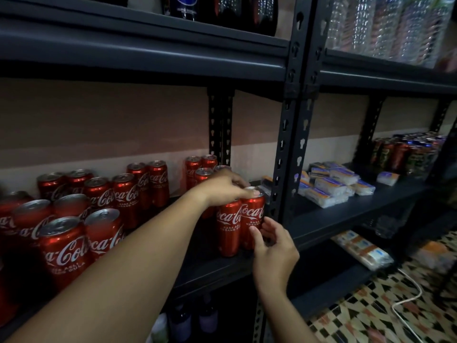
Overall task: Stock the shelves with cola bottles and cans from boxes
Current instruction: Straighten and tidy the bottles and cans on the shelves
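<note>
We're working two red aluminium Coca-Cola cans at the front edge of the dark metal shelf board, right against the black perforated upright post. Our right hand is coming up from below, fingers loosely curled and slightly spread, fingertips touching the lower side of the right-hand red can; can't tell if it's a real grip. Our left hand is reaching across from the left, fingers curled down over the silver top of that same can, thumb side hidden. The second red can is standing upright just beside it, touching it on the left, partly under our left wrist. Further left on the same shelf, a cluster of upright red Coca-Cola cans is sitting in loose rows running back to the pale wall. Behind our left hand, a few more red cans are standing near the rear post. Past the upright, the neighbouring bay is holding clear-wrapped white packets with blue and orange print, and beyond those a block of mixed dark and red cans. Above, dark cola bottles are standing on the upper shelf, blurred. Down right, patterned floor tiles with a white cable lying across them.
</note>
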`<state>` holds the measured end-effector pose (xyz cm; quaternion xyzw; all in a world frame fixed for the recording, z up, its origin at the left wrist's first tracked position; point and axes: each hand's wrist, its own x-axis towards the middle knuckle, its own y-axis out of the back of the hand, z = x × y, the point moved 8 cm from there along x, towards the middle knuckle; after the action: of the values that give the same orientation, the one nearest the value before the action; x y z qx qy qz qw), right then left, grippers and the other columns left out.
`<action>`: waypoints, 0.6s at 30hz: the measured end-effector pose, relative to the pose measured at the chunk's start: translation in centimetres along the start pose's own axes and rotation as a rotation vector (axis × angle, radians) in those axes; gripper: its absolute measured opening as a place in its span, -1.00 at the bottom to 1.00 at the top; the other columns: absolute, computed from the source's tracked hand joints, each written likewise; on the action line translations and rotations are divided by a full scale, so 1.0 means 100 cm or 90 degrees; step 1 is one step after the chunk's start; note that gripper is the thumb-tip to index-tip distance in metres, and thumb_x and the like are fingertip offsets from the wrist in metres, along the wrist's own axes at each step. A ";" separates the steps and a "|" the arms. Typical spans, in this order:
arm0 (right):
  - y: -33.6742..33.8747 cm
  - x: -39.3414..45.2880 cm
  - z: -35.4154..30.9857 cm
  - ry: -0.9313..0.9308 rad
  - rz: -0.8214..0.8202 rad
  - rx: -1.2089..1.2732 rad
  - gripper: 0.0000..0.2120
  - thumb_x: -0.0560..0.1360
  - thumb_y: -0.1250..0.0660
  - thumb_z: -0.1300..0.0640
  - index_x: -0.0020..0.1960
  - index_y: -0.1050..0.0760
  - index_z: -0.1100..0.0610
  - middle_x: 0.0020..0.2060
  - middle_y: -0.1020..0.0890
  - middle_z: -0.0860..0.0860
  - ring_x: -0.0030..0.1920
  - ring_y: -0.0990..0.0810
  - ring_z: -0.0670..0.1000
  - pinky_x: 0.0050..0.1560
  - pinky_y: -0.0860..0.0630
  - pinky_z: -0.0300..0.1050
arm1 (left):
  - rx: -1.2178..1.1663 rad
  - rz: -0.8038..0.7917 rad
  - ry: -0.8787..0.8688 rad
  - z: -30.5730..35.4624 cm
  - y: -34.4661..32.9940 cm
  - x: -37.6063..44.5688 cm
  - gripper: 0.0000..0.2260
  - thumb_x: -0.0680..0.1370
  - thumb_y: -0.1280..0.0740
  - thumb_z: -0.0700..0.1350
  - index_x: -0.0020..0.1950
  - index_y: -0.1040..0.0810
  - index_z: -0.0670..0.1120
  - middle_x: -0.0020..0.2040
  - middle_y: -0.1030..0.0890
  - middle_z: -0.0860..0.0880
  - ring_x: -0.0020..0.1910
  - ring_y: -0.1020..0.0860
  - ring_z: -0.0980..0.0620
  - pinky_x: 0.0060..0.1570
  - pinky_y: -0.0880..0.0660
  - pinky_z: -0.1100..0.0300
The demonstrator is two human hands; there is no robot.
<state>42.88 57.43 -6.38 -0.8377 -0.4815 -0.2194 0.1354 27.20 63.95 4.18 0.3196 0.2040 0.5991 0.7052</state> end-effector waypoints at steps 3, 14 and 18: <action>-0.003 0.003 -0.001 0.019 0.008 -0.005 -0.72 0.41 -0.59 0.21 0.10 -0.69 0.15 -0.12 -0.68 -0.03 -0.14 -0.66 -0.17 -0.13 -0.47 -0.53 | -0.016 -0.018 0.008 -0.005 -0.003 0.000 -0.61 0.51 -0.48 0.18 0.24 -0.66 0.00 0.08 -0.71 0.02 0.03 -0.69 0.06 0.15 -0.63 0.01; -0.001 0.009 -0.008 0.071 0.017 -0.035 -0.78 0.39 -0.59 0.25 0.04 -0.73 0.18 -0.22 -0.68 -0.05 -0.26 -0.61 -0.26 -0.16 -0.41 -0.59 | -0.106 -0.022 0.042 -0.022 -0.014 0.006 -0.50 0.47 -0.51 0.23 0.33 -0.58 0.04 0.11 -0.72 -0.01 0.05 -0.71 0.01 0.17 -0.63 -0.08; 0.000 0.012 -0.005 0.067 0.018 -0.029 -0.81 0.41 -0.58 0.24 0.03 -0.74 0.18 -0.22 -0.69 -0.06 -0.24 -0.63 -0.22 -0.15 -0.45 -0.55 | -0.135 -0.013 0.042 -0.020 -0.017 0.008 -0.54 0.46 -0.53 0.19 0.28 -0.60 0.04 0.10 -0.72 -0.01 0.06 -0.71 0.00 0.19 -0.62 -0.10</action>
<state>43.27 58.08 -5.37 -0.8347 -0.4564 -0.2724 0.1445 27.22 64.99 1.64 0.2211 0.1663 0.6202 0.7341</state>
